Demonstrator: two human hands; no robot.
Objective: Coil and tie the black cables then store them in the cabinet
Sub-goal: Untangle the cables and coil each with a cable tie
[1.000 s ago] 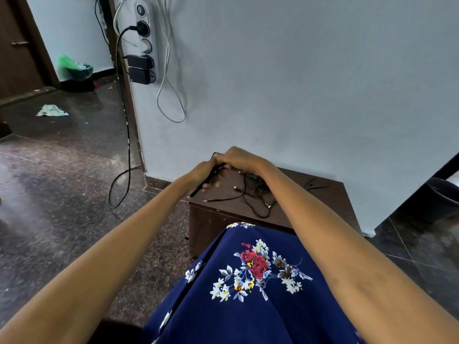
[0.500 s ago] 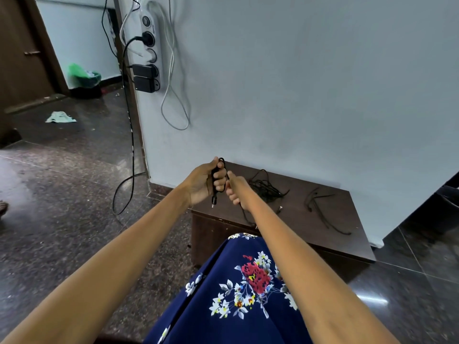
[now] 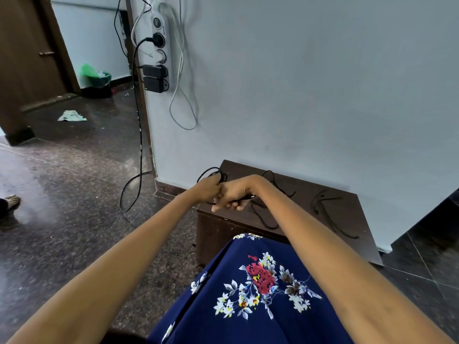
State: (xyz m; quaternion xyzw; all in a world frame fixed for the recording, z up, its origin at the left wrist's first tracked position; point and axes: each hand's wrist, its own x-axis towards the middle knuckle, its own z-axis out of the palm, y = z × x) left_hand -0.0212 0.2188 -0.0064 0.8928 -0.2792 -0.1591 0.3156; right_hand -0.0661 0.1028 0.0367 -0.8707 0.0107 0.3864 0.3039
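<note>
Head cam: left hand [image 3: 207, 191] closed on black cable [image 3: 211, 173], loops sticking out above fist. Right hand [image 3: 234, 196] touching left, fingers [image 3: 224, 206] curled on same cable, rest trailing down onto cabinet [image 3: 342, 219] top. 2nd black cable [image 3: 325, 207] lying loose on cabinet top, well right of hands. Cabinet low, dark wood, against wall [image 3: 310, 83]. Power strip [image 3: 161, 53] on wall upper left, w/ plugs in.

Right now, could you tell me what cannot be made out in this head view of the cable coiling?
- How many loops the black cable has: the left hand covers most.
- The right hand grip: its fingers curl underneath.
- The cabinet front: the dress hides it.
- The second cable: too small to tell whether tied.
</note>
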